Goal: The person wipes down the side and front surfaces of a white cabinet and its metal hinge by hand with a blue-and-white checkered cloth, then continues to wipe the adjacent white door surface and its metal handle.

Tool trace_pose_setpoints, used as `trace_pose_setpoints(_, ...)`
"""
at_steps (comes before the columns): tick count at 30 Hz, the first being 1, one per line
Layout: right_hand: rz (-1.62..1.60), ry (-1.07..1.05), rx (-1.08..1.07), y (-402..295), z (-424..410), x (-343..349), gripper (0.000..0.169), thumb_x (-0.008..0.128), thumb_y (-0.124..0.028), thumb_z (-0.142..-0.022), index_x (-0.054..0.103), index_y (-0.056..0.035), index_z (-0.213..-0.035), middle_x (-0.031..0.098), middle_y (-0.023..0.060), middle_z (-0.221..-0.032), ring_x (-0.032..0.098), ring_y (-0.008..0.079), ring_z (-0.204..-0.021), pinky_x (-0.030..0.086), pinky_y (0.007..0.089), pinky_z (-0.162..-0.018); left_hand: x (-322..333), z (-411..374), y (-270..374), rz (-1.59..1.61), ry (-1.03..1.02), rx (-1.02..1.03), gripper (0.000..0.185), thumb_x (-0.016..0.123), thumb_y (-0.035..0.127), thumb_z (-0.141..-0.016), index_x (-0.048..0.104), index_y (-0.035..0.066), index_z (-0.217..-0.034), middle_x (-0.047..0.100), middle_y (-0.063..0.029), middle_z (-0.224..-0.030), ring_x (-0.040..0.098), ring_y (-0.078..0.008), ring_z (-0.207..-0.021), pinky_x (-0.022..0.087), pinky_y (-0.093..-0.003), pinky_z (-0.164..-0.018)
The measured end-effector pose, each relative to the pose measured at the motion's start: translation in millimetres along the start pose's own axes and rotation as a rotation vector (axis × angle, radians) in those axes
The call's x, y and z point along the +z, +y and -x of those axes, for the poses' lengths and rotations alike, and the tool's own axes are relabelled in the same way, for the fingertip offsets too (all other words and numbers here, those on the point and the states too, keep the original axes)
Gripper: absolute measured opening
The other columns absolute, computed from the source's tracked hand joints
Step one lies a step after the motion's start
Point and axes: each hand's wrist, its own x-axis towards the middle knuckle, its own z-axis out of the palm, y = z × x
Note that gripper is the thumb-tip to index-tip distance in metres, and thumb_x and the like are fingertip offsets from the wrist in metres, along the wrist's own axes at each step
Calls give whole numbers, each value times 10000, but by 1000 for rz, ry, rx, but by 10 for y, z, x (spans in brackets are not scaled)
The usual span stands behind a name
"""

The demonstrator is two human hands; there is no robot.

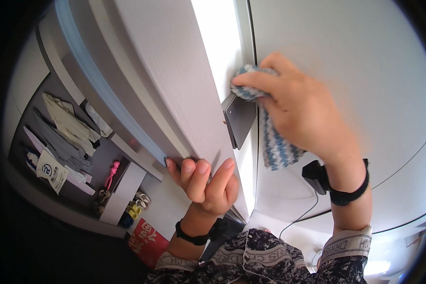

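Observation:
My right hand [301, 113] holds a bunched blue-and-white striped cloth [282, 147], and the hand is slightly blurred. The upper part of the cloth is pressed near a dark grey plate [240, 117] that sticks out by the door's edge; the lower part hangs below my palm. My left hand [207, 184] grips the edge of a pale wood-grain door [170, 67], fingertips curled on its face and edge strips. A light blue strip [106, 81] runs along the door beside my fingers. What the palm touches cannot be seen.
A smooth white panel [340, 64] stands close on the right. Left, an open wardrobe [99, 156] has hanging clothes [69, 124] and a pink object [112, 174]. Shoes [135, 209] and a red mat [145, 241] lie on the floor. A cable [305, 214] hangs from my right wrist device.

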Motion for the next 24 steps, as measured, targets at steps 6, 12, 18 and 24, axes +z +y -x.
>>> trace_pose_setpoints(6, 167, -21, 245, -77, 18, 20, 314, 629, -60, -852, 698, -168, -1138, 623, 88, -1043, 646, 345, -817, 529, 414, -723, 21, 14, -35, 3, -28, 4, 253, 625, 17, -842, 650, 139, -1063, 396, -66, -1391, 271, -308, -1462, 148, -598, -1200)
trace_pose_setpoints(12, 118, 28, 239, -17, 35, 141, 311, 629, -56, -844, 705, -181, -1119, 622, 92, -1041, 651, 348, -768, 532, 421, -681, 30, -47, -28, -40, -74, 22, 210, 650, 24, -845, 704, 179, -977, 349, -81, -1419, 203, -326, -1482, 135, -591, -1205)
trace_pose_setpoints(18, 164, -22, 355, -34, 375, -15, 330, 598, -26, -802, 710, -165, -1080, 616, 118, -1047, 683, 322, -759, 548, 407, -631, 45, -38, -2, -192, -182, 63, 218, 648, 42, -863, 681, 53, -1078, 252, -205, -1465, 97, -429, -1473, 194, -594, -1170)
trace_pose_setpoints(24, -270, -27, 491, 84, 854, 210, 461, 639, -9, -842, 624, -170, -1274, 615, 120, -1110, 677, 309, -858, 550, 385, -738, 37, -260, 302, -433, -374, -6, 383, 694, 142, -845, 657, 87, -1223, 295, -218, -1475, 112, -501, -1399, 228, -662, -1087)
